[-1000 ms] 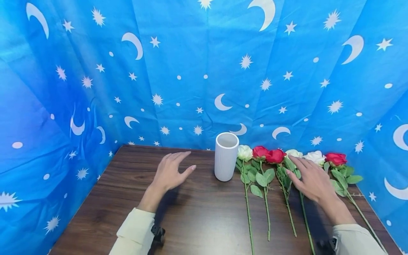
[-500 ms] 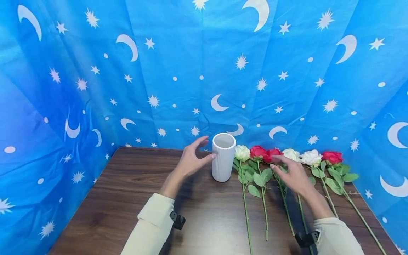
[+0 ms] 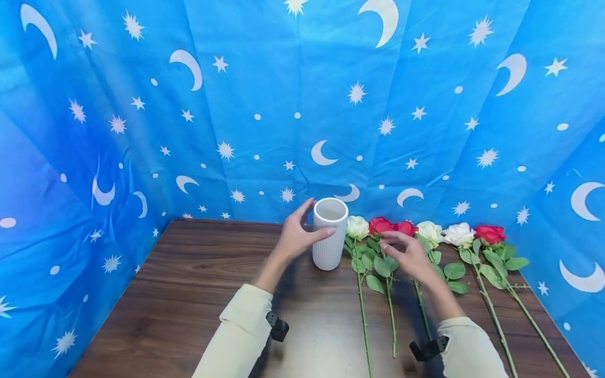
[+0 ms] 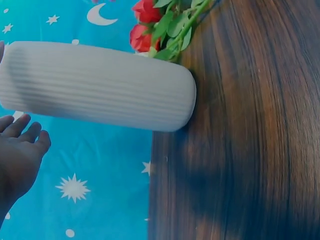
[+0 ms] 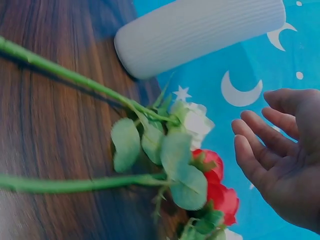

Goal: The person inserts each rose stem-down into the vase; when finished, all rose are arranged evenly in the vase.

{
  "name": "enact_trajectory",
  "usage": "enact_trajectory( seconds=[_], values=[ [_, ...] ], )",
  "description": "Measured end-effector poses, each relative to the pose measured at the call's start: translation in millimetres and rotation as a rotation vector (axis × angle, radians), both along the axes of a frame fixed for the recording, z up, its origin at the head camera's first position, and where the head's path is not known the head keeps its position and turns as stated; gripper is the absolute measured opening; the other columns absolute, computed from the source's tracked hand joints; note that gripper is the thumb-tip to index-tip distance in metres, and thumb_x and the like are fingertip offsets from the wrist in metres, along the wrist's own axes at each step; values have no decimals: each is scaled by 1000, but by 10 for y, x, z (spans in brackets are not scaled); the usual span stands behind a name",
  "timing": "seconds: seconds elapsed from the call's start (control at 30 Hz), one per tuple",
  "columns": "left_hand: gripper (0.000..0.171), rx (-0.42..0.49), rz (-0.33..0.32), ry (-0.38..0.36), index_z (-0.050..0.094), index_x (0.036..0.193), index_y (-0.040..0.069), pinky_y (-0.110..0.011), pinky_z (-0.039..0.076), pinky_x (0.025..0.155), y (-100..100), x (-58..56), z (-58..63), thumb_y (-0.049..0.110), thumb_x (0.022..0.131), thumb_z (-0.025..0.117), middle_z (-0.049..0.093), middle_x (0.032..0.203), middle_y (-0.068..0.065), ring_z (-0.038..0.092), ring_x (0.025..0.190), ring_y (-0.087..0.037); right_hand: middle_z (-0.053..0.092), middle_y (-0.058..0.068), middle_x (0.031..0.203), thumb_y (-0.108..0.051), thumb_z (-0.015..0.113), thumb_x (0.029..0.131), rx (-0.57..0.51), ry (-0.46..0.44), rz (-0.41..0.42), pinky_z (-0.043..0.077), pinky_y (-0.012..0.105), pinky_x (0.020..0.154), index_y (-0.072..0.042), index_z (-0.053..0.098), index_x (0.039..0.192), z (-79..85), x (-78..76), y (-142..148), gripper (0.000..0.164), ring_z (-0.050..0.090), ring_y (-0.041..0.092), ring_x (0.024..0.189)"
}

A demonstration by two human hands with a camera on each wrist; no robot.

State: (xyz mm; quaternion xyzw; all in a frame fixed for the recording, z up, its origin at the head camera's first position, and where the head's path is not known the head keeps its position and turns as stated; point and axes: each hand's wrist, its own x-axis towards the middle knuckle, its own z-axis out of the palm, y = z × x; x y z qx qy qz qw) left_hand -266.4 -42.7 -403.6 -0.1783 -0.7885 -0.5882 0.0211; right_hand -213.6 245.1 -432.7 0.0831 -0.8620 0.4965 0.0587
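A white ribbed vase [image 3: 328,247] stands upright near the back of the wooden table. My left hand [image 3: 299,233] is at its left side, thumb in front and fingers behind. In the left wrist view a gap shows between those fingers [image 4: 30,135] and the vase [image 4: 100,85]. To the right, my right hand [image 3: 411,257] hovers over the rose stems, fingers loosely bent and holding nothing. Near it lie a white rose [image 3: 357,228] and red roses [image 3: 379,225]. In the right wrist view the right hand [image 5: 285,155] is apart from vase and flowers.
More white roses [image 3: 459,234] and another red rose [image 3: 490,234] lie to the right, their stems pointing toward the table's front. A blue cloth [image 3: 264,131] with moons and stars hangs behind the table [image 3: 189,294] and at both sides.
My left hand has moved right, from beside the vase to around its left side. My right hand has moved left across the roses toward the vase. The vase has not visibly moved on the table.
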Motion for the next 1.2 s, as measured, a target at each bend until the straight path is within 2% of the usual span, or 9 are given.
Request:
enact_trajectory(
  seconds=[0.1,0.23,0.43,0.53,0.7,0.87,1.0,1.2],
  values=[
    [94,22,3,-4,36,157,9,-48,40,121,58,-18,4,29,80,86,46,160,-11,44,148,-26,67,35,121,-7,60,101,-93,-64,28,58,19,80,12,55,134,-52,-26,-77,38,65,-9,86],
    [92,61,0,-10,38,156,7,-46,40,122,114,-27,16,24,80,86,47,157,-13,47,146,-28,65,36,124,-6,57,101,-155,-143,36,60,26,87,13,54,134,-96,-66,-202,38,66,-6,87],
    [88,105,30,-32,40,155,7,-46,45,118,158,-45,4,21,80,86,55,150,-16,55,139,-29,65,32,130,-11,57,102,-192,-265,0,61,33,94,12,55,135,-172,-149,-365,41,72,11,99],
    [86,92,45,-33,43,153,8,-46,49,114,169,-57,-3,20,80,86,60,144,-15,60,132,-29,64,31,131,-10,56,101,-244,-317,7,60,36,98,13,53,137,-212,-181,-422,43,72,15,103],
    [88,50,46,-23,44,153,6,-46,50,112,205,-78,20,22,78,88,61,141,-15,61,130,-28,65,30,131,-10,55,102,-295,-364,12,59,34,99,14,50,139,-304,-204,-443,44,71,10,101],
    [86,52,51,-24,48,149,5,-45,52,110,238,-102,27,22,76,90,64,136,-16,63,126,-29,64,33,128,-7,55,100,-289,-364,-8,60,31,97,17,50,136,-432,-225,-421,44,72,15,103],
    [82,53,54,-20,52,145,7,-43,53,109,244,-111,17,23,75,91,66,133,-15,65,123,-27,64,35,127,-6,56,99,-242,-382,-69,60,28,93,18,53,134,-481,-233,-425,42,72,19,102],
    [80,67,58,-15,54,144,9,-43,55,106,235,-112,8,23,75,91,68,130,-13,66,120,-26,70,30,115,-5,58,95,-157,-409,-144,61,24,78,16,59,128,-499,-260,-466,39,70,13,88]
  ],
)
